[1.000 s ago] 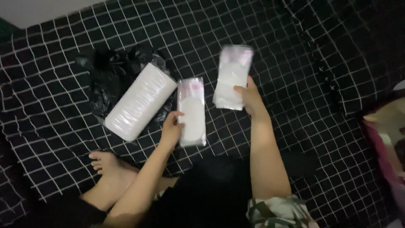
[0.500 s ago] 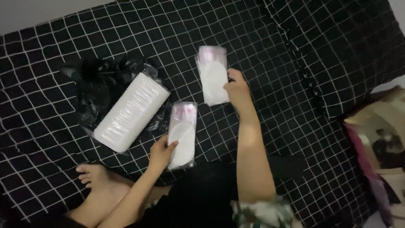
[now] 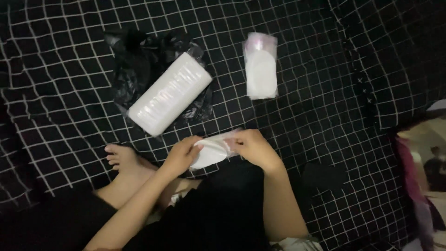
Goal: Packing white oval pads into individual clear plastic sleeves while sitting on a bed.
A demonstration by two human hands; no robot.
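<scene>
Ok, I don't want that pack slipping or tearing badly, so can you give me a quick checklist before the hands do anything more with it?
1. Both hands on the small clear pack: ok, left hand at one end, right hand at the other.
2. Pack lifted off the checked sheet: cannot tell.
3. Pack already opened: cannot tell, fingers hide its ends.
4. Second small pack out of the way: ok, lies apart, farther up the sheet.
5. Long white pack stable: ok, resting on the black bag.
6. Bare foot away from the pack: ok.
</scene>
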